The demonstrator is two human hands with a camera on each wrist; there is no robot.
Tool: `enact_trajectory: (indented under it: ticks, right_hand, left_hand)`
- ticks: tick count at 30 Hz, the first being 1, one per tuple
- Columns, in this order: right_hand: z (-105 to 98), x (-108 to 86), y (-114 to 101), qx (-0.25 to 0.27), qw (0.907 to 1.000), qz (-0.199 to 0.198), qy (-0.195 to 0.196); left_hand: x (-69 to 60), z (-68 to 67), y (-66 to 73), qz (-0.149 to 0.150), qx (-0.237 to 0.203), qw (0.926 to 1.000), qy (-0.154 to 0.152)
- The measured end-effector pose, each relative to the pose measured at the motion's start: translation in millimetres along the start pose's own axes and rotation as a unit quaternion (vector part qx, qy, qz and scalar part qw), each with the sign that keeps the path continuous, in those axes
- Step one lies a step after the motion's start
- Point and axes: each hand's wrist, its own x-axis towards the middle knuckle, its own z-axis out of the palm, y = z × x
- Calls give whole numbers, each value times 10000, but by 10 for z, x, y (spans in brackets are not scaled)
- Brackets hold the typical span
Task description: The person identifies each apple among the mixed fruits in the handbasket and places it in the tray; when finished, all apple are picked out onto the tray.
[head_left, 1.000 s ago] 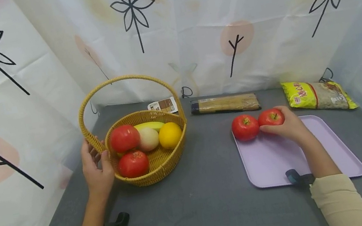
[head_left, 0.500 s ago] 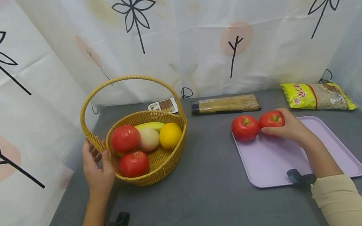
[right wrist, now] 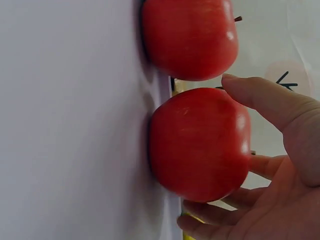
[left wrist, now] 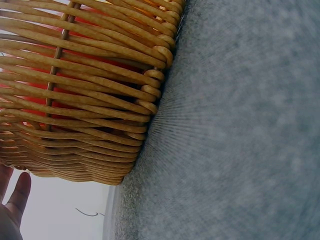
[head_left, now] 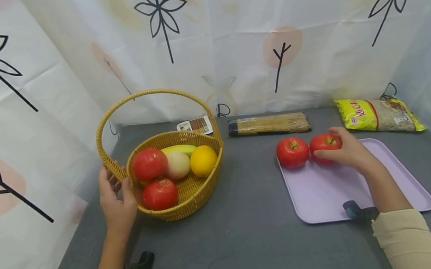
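My left hand point(head_left: 117, 202) holds the side of a yellow wicker basket point(head_left: 192, 201) near the foot of its handle, fingers behind and thumb in front. In the left wrist view, the woven wall point(left wrist: 75, 100) fills the upper left, with fingertips below it. Inside the basket lie two red fruits, a pale round fruit point(head_left: 178, 165), a yellow one point(head_left: 203, 161) and a banana point(head_left: 179, 150). My right hand point(head_left: 348, 149) is spread loosely around a red apple point(right wrist: 200, 145) that sits on a lilac tray point(head_left: 327, 203). Another red apple point(head_left: 292, 152) stands just left of it.
Behind the tray lies a yellow packet point(head_left: 381, 115) with a see-through part. A long pack of thin sticks or noodles point(head_left: 269, 125) lies at the back, and a labelled packet point(head_left: 195, 126) behind the basket. A patterned white curtain point(head_left: 238, 15) encloses the grey table point(head_left: 237, 255).
The right-hand apple has shifted slightly toward me and to the right, and more of it shows as my right hand loosens. The left hand and basket stay in place.
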Motion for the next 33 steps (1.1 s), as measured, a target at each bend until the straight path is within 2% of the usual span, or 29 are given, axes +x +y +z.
enact_trajectory:
  ticks: [5, 14, 20, 24, 27, 33]
  right_hand:
    - [-16, -55, -144, 46, 9993, -279, 232]
    - [19, -240, -539, -266, 9939, -897, 588]
    - [119, -350, -785, -422, 9900, -1287, 386]
    - [220, -378, -894, -441, 9838, -1719, 254]
    - [304, -371, -957, -429, 9794, -1964, 173]
    - [468, -304, -1053, -553, 9746, -2170, 57]
  left_hand:
    - [-6, -1, -1, -12, -20, 10000, 27]
    - [-10, -7, 10, -38, 33, 10000, 41]
    - [4, 4, 20, -96, 3, 10000, 12]
    - [8, 3, 20, -115, 35, 9999, 23]
    - [6, -2, 26, -112, 69, 9999, 29]
    - [9, 2, 34, -37, 87, 10000, 6]
